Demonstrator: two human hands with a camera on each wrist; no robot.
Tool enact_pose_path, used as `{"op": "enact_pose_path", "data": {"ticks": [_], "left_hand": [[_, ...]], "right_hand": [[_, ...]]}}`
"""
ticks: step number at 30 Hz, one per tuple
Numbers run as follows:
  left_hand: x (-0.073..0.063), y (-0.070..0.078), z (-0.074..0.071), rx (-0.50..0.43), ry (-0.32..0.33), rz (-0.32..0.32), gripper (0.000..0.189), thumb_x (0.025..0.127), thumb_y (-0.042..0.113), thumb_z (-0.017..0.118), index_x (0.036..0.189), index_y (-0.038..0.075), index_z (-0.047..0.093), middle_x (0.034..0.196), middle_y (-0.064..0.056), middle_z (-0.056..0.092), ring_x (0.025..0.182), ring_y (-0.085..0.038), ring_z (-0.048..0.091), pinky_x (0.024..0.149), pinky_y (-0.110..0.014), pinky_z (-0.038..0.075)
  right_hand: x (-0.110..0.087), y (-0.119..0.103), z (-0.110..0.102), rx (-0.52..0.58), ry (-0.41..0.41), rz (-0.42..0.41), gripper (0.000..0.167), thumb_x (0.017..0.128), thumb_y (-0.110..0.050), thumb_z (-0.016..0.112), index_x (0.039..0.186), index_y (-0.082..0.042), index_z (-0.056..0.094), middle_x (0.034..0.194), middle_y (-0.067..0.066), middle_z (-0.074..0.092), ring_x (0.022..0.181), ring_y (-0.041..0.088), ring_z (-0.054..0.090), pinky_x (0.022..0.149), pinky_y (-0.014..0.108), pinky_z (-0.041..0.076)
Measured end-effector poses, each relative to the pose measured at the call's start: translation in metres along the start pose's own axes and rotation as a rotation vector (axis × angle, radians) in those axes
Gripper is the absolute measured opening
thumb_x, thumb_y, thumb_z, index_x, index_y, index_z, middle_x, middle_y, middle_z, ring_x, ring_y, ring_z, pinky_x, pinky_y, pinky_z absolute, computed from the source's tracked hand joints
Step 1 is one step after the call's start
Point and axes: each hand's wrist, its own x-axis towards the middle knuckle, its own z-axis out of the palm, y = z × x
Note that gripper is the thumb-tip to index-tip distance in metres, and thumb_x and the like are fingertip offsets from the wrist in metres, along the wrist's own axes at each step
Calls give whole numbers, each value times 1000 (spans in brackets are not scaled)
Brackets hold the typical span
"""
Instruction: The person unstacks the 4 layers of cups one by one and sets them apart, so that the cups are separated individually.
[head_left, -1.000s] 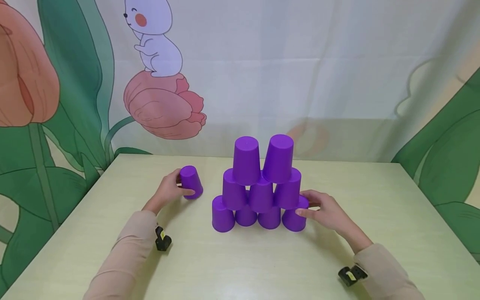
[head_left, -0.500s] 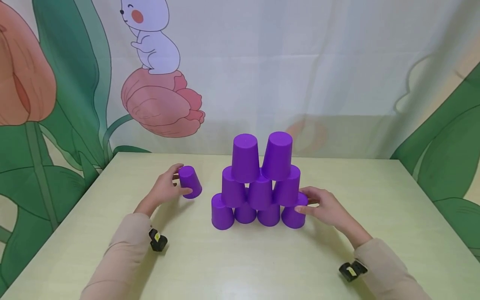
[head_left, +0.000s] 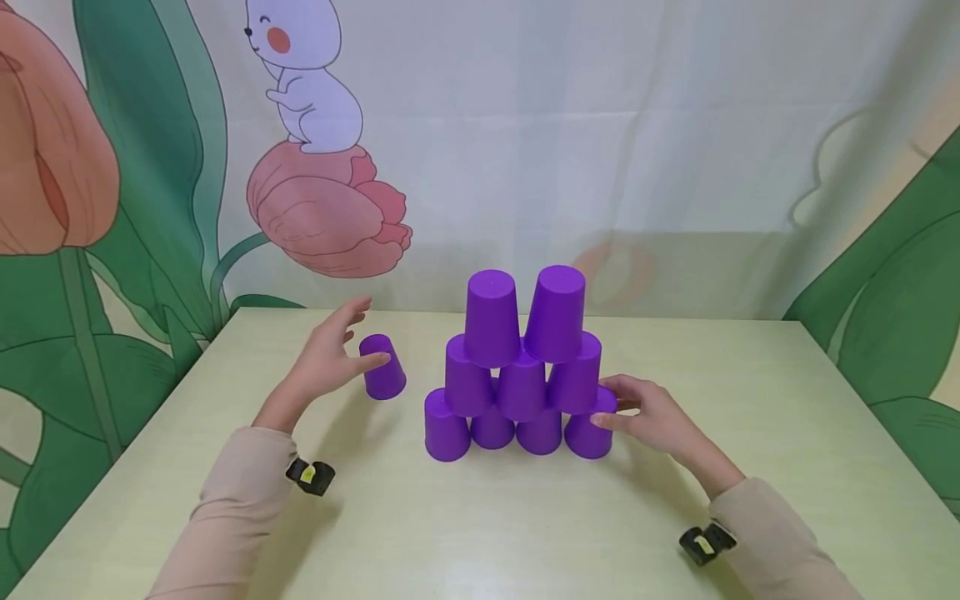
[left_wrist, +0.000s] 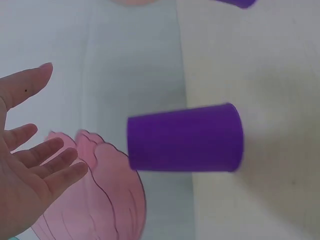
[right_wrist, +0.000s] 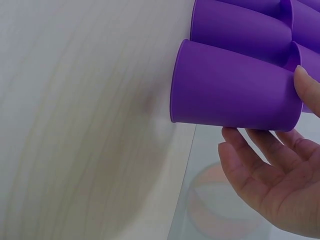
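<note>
An upside-down purple cup point(head_left: 385, 382) stands alone on the left of the table. My left hand point(head_left: 322, 358) is beside it with fingers spread; in the left wrist view that hand point(left_wrist: 35, 165) is apart from the cup point(left_wrist: 185, 140). To the right rises a pyramid of upside-down purple cups: two on top point(head_left: 492, 325), three in the middle row point(head_left: 521, 392), several at the bottom point(head_left: 447, 429). My right hand point(head_left: 648, 417) holds the bottom row's right-end cup point(head_left: 588, 437), thumb on one side and fingers on the other, as the right wrist view point(right_wrist: 280, 180) shows.
The pale table point(head_left: 495, 525) ends at a back edge against a printed curtain point(head_left: 675, 167) with tulips and a white animal. Black wrist cameras sit on the left sleeve point(head_left: 240, 492) and the right sleeve point(head_left: 772, 533).
My left hand has let go of the lone cup, opened its fingers and drawn up and left from it. My right hand stays at the bottom right cup; the pyramid is unchanged.
</note>
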Motion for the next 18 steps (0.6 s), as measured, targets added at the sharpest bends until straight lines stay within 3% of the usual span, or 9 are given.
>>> {"op": "enact_pose_path", "data": {"ticks": [8, 18], "left_hand": [[0, 30, 7, -47, 33, 152, 75, 79, 8, 71, 140, 2, 28, 139, -16, 37, 127, -31, 35, 101, -46, 35], [1, 54, 22, -134, 45, 332, 68, 81, 7, 68, 137, 1, 32, 133, -18, 44, 122, -30, 41, 98, -45, 38]], "right_hand": [[0, -3, 0, -9, 5, -19, 45, 80, -19, 70, 115, 5, 56, 103, 14, 63, 91, 27, 61, 80, 43, 49], [0, 1, 1, -12, 4, 14, 45, 80, -20, 70, 115, 4, 56, 102, 13, 63, 90, 27, 60, 80, 44, 49]]}}
